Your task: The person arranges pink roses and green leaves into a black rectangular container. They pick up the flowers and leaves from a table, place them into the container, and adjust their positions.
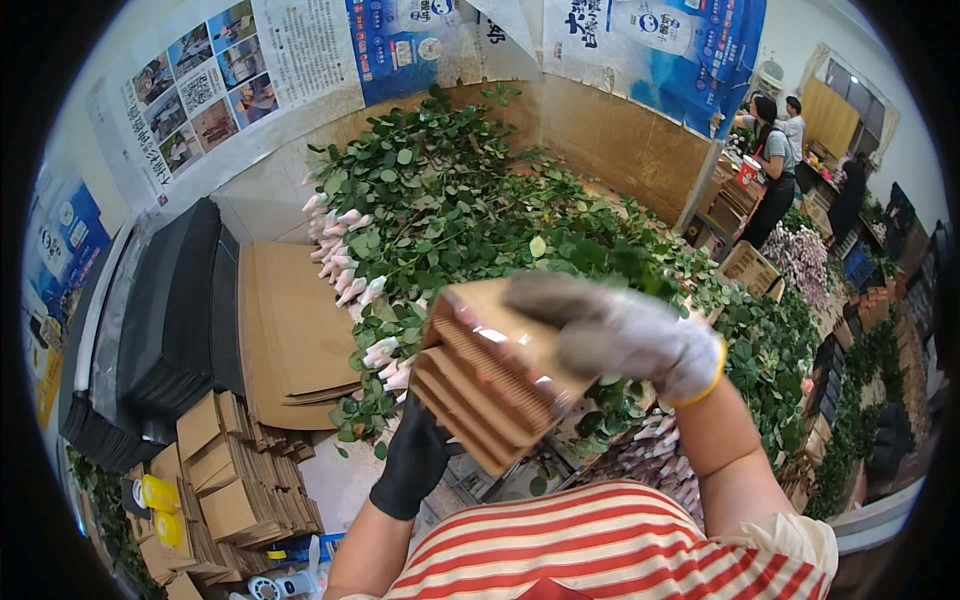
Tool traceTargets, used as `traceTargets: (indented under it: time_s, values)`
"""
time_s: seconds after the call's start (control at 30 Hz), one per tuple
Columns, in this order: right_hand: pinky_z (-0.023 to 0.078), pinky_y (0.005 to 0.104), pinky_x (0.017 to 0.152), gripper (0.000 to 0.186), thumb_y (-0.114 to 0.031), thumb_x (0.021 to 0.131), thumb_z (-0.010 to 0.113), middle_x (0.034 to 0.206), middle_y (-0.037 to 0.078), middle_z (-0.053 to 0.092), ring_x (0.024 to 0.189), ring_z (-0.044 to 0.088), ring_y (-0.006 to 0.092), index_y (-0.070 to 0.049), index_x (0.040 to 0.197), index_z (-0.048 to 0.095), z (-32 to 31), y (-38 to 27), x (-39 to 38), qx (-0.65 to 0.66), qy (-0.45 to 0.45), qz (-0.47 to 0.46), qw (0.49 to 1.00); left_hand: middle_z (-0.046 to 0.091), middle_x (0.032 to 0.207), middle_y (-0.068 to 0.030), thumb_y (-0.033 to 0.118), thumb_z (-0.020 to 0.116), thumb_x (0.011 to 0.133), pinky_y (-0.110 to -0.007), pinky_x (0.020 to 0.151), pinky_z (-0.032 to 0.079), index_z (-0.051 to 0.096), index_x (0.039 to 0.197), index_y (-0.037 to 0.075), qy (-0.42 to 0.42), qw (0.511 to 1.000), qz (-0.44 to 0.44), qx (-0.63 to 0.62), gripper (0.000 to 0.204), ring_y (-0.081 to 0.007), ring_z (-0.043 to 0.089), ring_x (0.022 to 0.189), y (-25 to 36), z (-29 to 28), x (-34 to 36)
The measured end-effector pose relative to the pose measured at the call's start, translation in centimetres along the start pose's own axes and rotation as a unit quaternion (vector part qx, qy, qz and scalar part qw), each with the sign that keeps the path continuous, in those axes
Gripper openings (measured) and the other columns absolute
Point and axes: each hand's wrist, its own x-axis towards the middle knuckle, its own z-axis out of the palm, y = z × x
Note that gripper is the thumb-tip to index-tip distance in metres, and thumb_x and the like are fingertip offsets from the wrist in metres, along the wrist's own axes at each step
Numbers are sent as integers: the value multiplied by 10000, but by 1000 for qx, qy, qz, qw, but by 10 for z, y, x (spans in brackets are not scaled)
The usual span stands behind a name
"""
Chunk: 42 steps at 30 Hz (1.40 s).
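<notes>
In front of my chest I hold a corrugated cardboard bundle in layers, tilted. Reddish patches and shiny clear glints show between its layers; what they are I cannot make out. My left hand, in a black glove, grips the lower left edge from below, its fingers partly hidden. Over the bundle's upper right side lies my right hand, in a grey-white glove with a yellow cuff. Motion blurs its fingers, so their grip is unclear. Behind the bundle spreads a big heap of leafy green stems, with wrapped pale pink flower heads along its left side.
Flat brown cardboard sheets lie left of the heap, beside a tall stack of black sheets. Small folded cardboard pieces are piled at lower left, near a yellow-labelled item. Board walls enclose the back. People stand at far right.
</notes>
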Motion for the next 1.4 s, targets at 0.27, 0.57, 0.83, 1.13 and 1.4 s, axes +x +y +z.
traceTargets:
  time_s: [0.27, 0.57, 0.83, 1.13, 1.4]
  values:
    - [399, 417, 1104, 659, -526, 1030, 432, 1505, 133, 467, 1327, 487, 290, -25, 1457, 455, -4, 102, -163, 190, 610, 404, 655, 576, 1326, -117, -27, 448, 857, -366, 857, 608, 364, 1489, 66, -51, 997, 7, 56, 644, -237, 658, 1091, 19, 97, 13]
    - [460, 458, 1065, 625, -532, 1019, 435, 1487, 108, 489, 1306, 508, 283, -63, 1429, 477, 131, 133, -260, 638, 506, 197, 546, 449, 1504, -142, -105, 444, 856, -268, 881, 564, 490, 1441, 51, -256, 929, 72, 256, 608, -159, 583, 1190, 17, 209, -6]
    - [455, 451, 1069, 620, -526, 1021, 431, 1483, 109, 492, 1307, 507, 279, -63, 1431, 473, 44, 61, -339, 547, 584, 120, 588, 636, 1235, -83, -68, 470, 855, -307, 826, 612, 472, 1434, 18, -335, 916, 67, 212, 585, -136, 673, 980, -8, 311, -39]
    - [449, 444, 1073, 615, -518, 1022, 426, 1478, 111, 495, 1308, 505, 276, -62, 1433, 468, -19, -7, -468, 419, 689, 67, 588, 642, 1243, -54, -30, 522, 907, -280, 755, 625, 509, 1420, 60, -455, 873, 48, 169, 521, -112, 686, 936, -77, 415, -64]
    - [444, 438, 1076, 611, -511, 1024, 422, 1474, 112, 498, 1309, 504, 273, -62, 1435, 464, -15, -82, -566, 285, 794, 55, 534, 687, 1155, -48, 58, 614, 846, -257, 640, 606, 503, 1425, 55, -586, 799, -57, 122, 589, -130, 706, 856, -162, 489, -59]
